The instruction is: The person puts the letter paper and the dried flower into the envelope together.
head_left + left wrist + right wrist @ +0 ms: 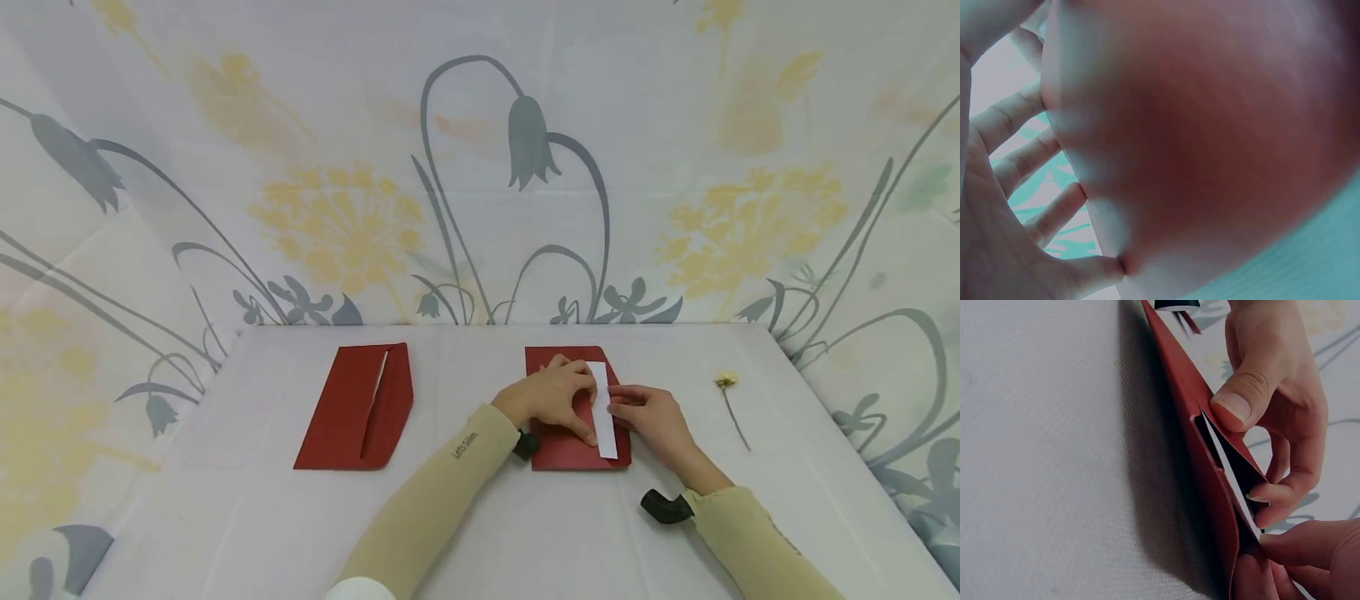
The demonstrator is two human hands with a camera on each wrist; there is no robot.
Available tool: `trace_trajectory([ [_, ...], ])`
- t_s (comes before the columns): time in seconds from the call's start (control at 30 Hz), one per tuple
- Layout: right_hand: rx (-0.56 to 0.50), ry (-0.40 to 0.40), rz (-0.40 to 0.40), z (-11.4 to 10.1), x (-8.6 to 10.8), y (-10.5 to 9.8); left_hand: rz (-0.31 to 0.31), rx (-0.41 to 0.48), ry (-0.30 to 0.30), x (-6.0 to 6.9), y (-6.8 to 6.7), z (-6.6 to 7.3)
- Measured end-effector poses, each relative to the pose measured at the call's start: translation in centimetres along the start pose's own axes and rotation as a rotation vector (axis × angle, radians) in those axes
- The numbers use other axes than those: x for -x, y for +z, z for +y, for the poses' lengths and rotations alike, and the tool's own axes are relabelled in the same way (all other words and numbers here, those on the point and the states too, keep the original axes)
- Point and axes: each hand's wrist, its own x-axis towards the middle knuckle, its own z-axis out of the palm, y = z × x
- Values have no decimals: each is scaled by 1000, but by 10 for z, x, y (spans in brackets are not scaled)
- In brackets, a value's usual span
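A red envelope lies on the table under both hands, its flap side to the right. A white card stands partly out of its mouth. My left hand arches over the envelope, bent fingers and thumb gripping its front near the mouth; its fingertips touch the red paper in the left wrist view. From the right, my right hand pinches the card's edge between thumb and fingers. The right wrist view has the white card inside the gaping mouth, with the left thumb on the envelope's front.
A second red envelope lies at the left, its flap unfolded and a white edge showing in its mouth. At the right lies a small yellow flower on a thin stem. A patterned cloth hangs behind the white table.
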Motion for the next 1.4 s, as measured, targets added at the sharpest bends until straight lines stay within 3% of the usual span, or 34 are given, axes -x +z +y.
trace_trajectory([
  [0.27,-22,-28,6,-3,-3,4,5,-67,3,0,-1,2],
  [0.5,-63,-51,-23,-7,-6,9,10,-21,-7,1,-2,6],
  [0.7,-15,-75,-39,-10,-12,14,18,-8,-6,2,-5,5],
  [0.87,3,-42,-34,-11,-15,15,21,-6,-6,2,-3,5],
  [1.4,77,-52,-119,-10,-23,11,46,64,17,0,-2,0],
])
